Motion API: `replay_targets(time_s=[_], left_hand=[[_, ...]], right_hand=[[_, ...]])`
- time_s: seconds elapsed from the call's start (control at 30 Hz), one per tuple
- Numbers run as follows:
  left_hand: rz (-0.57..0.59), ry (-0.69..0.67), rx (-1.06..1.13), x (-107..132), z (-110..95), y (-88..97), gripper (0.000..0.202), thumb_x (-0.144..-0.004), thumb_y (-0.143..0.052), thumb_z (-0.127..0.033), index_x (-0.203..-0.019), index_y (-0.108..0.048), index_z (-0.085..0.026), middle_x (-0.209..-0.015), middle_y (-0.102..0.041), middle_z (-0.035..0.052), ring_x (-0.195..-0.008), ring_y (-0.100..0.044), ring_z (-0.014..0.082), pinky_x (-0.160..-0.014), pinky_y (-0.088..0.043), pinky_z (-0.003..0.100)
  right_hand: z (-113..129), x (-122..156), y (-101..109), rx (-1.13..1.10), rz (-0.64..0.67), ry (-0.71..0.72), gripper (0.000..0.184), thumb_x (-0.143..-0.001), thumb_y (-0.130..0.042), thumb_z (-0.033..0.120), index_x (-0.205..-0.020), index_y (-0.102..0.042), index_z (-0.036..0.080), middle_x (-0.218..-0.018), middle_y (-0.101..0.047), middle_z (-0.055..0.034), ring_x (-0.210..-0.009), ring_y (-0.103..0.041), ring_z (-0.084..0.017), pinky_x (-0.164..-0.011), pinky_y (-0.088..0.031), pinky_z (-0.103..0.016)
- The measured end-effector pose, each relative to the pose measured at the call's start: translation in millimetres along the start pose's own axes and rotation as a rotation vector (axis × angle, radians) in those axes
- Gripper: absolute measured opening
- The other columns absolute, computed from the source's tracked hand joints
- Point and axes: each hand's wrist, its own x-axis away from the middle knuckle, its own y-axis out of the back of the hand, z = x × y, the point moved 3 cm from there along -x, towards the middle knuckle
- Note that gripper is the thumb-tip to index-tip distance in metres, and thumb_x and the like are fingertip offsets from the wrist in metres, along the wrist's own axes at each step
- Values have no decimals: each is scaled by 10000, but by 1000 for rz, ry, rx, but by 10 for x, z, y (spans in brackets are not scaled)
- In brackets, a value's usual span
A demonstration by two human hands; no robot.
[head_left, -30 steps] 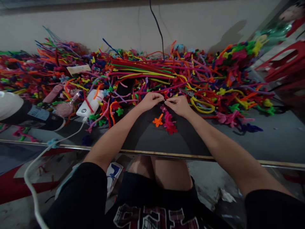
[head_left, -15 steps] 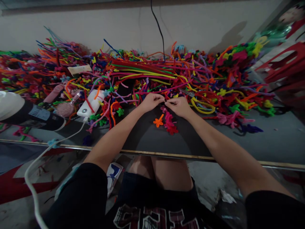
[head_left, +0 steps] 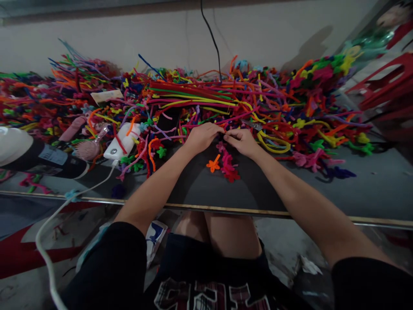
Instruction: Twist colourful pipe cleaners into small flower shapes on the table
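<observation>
My left hand (head_left: 204, 137) and my right hand (head_left: 241, 141) meet fingertip to fingertip over the middle of the table. Both are pinched closed on a short piece of pipe cleaner, mostly hidden by the fingers. Just below them, pink pipe-cleaner flowers (head_left: 227, 161) lie in a small row, with a red flower (head_left: 232, 175) at the near end. An orange pipe-cleaner flower (head_left: 213, 164) rests to their left on the dark tabletop (head_left: 200, 189).
A bundle of straight pipe cleaners (head_left: 193, 95) lies behind my hands among heaped coloured ones. To the left are a white power bank (head_left: 121, 144) with a cable, a pink hairbrush (head_left: 88, 148) and a dark bottle (head_left: 48, 157). A red chair (head_left: 383, 82) stands at right.
My left hand has turned slightly, its back rising and its fingertips dipping nearer my right fingers. Both hands keep their pinch. The flowers on the table have not moved.
</observation>
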Motion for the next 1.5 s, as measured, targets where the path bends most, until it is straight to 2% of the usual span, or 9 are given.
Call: replay_targets(time_s=[0.2, 0.4, 0.57, 0.77, 0.83, 0.97, 1.03, 1.23, 1.5], left_hand=[[-16, -197, -99, 7, 1, 58, 272, -962, -419, -226, -1038, -679, -198, -968, -720, 56, -922, -651, 140, -810, -497, 275], [47, -270, -142, 16, -40, 150, 297, -964, -411, -220, -1070, -688, -226, -989, -724, 57, -923, -657, 137, -793, -507, 277], [77, -259, -90, 1, -64, 166, 279, -950, -435, -237, -1022, -703, -214, -930, -723, 61, -880, -649, 135, -780, -500, 279], [-40, -69, 33, -7, -105, 65, 179, -858, -552, -267, -855, -702, -169, -799, -688, 68, -785, -621, 163, -741, -471, 308], [-61, 77, 116, -20, -120, 27, 142, -805, -595, -264, -757, -682, -162, -677, -638, 36, -678, -577, 143, -679, -442, 286], [-61, 507, 360, -36, -84, -64, 159, -731, -626, -258, -621, -629, -143, -538, -544, -16, -513, -449, 87, -547, -358, 238], [-65, 612, 453, -35, -59, -108, 168, -719, -633, -268, -614, -628, -137, -531, -542, -20, -506, -431, 79, -537, -346, 228], [-88, 560, 638, -24, 24, -169, 306, -757, -648, -422, -634, -612, -143, -569, -552, -13, -534, -435, 77, -537, -335, 222], [-112, 488, 670, -25, 69, -159, 442, -804, -595, -538, -591, -549, -153, -548, -492, -20, -531, -410, 74, -541, -312, 231]], right_hand=[[-21, -18, 17, -91, 25, -32, 374, -772, -606, 515, -723, -682, 152, -582, -539, 19, -524, -423, -90, -521, -323, -254], [-38, -25, 25, -171, 30, -88, 315, -708, -667, 465, -743, -730, 159, -653, -665, -27, -564, -531, -120, -538, -402, -261], [-64, -20, 17, -135, -6, -100, 304, -671, -686, 445, -754, -752, 160, -627, -666, -31, -521, -517, -120, -509, -399, -267], [110, 43, 67, 237, -161, 32, 240, -705, -647, 380, -725, -762, 170, -472, -544, 11, -435, -403, -94, -470, -300, -264], [179, 70, 60, 378, -210, 91, 221, -728, -624, 360, -702, -757, 185, -459, -539, 9, -446, -424, -104, -499, -317, -270], [230, 99, 8, 572, -246, 126, 228, -759, -574, 321, -648, -733, 202, -504, -595, -19, -514, -500, -139, -544, -323, -283], [228, 102, -6, 604, -262, 118, 232, -763, -564, 317, -648, -731, 205, -526, -613, -26, -533, -516, -150, -549, -317, -287], [194, 82, 20, 457, -291, 87, 242, -780, -573, 355, -713, -751, 206, -498, -577, -10, -478, -460, -129, -529, -327, -278], [126, 56, 17, 331, -277, 47, 267, -787, -587, 383, -742, -757, 181, -462, -521, 14, -431, -386, -98, -501, -315, -263]])
